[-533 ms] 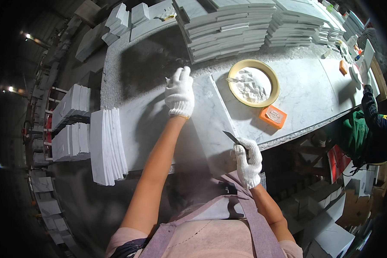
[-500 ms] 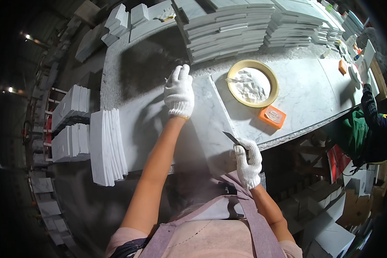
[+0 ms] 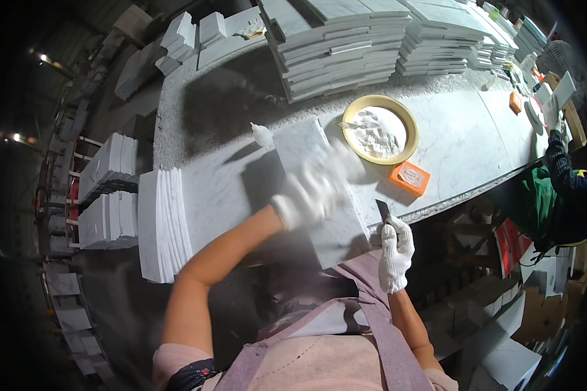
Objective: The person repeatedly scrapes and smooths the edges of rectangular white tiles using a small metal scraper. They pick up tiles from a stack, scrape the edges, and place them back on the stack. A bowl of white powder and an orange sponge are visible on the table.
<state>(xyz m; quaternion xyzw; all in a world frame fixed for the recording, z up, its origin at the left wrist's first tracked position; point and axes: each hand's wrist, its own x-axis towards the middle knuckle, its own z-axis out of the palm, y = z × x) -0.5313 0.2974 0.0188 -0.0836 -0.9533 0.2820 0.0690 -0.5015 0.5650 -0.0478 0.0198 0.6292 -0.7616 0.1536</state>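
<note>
Over the pale slab (image 3: 339, 229), left hand (image 3: 312, 192) aslant toward the bowl (image 3: 412, 130)

Slab (image 3: 342, 238) is showing white with grey veins; blade (image 3: 383, 210) is reading dark, gloves (image 3: 396, 254) white, bowl (image 3: 379, 100) yellow, powder (image 3: 383, 133) white, box (image 3: 409, 179) orange, apron (image 3: 370, 279) dusty mauve.

– How many bowls (image 3: 411, 130) and orange boxes (image 3: 409, 178)?
– One bowl; two boxes, one just beside it, one well right
– Left of it?
– One small bottle (image 3: 262, 136); nearer the wearer, one blade (image 3: 383, 210), two worn gloves (image 3: 396, 260)
</note>
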